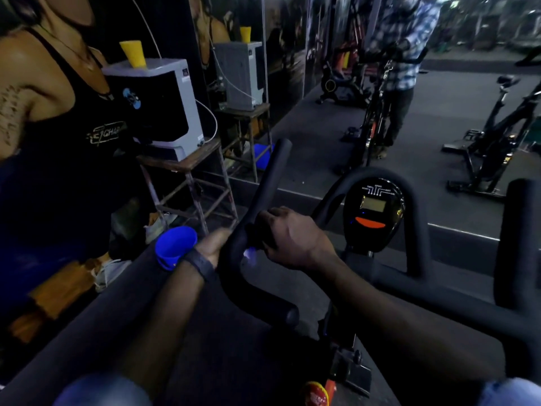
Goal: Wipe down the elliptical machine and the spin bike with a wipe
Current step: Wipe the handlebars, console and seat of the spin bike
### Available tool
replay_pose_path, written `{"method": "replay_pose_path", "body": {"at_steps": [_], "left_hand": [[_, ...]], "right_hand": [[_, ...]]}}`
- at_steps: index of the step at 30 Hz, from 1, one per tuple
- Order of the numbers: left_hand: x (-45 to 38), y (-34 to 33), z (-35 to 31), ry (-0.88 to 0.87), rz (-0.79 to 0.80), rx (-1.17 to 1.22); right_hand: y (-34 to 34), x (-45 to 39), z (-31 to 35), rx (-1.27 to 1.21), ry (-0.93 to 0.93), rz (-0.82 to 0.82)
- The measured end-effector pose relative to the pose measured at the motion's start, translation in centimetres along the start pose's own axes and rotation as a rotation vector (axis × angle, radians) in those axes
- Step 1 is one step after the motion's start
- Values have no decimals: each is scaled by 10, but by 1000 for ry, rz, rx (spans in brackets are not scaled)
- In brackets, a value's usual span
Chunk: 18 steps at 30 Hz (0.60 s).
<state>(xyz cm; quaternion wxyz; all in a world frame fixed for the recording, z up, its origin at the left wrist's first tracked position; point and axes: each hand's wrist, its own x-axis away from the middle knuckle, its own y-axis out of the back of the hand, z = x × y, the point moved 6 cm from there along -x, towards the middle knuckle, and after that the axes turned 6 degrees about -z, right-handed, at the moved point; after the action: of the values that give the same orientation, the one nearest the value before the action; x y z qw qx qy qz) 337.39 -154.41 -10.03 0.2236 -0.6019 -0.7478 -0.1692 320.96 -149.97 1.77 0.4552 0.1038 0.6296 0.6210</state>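
Observation:
A spin bike's black handlebar (pixel 257 288) curves across the middle, with its console (pixel 374 215) to the right. My right hand (pixel 292 238) grips the left handlebar horn, fingers curled round it. A small pale bit of wipe (pixel 250 253) shows under its palm against the bar. My left hand (pixel 212 247) is behind the same horn, wrist with a dark band; its fingers are hidden by the bar.
A blue cup (pixel 175 244) sits left of my left wrist. A grey machine with a yellow cup (pixel 133 54) stands on a metal stand (pixel 190 183) by a mirror wall. The mirror reflects a person, bikes and floor. Another spin bike (pixel 497 133) appears at right.

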Motion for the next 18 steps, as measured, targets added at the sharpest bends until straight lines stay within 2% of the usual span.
{"method": "replay_pose_path", "body": {"at_steps": [2,5,11,13,18], "left_hand": [[-9,-16,-22,39,83,62],[-24,-53,-80,-17,190,111],[-34,-105,-173,-201,185,86],[-35,-109,-168,-186,210,95],[-32,-93,-119,-15,287,15]], "right_hand": [[0,-1,-1,0,10,-4],[0,-2,-3,-19,-5,-28],[-3,-5,-5,-32,9,-66],[-1,-3,-5,-47,12,-78],[1,-2,-4,-44,38,-127]]}}
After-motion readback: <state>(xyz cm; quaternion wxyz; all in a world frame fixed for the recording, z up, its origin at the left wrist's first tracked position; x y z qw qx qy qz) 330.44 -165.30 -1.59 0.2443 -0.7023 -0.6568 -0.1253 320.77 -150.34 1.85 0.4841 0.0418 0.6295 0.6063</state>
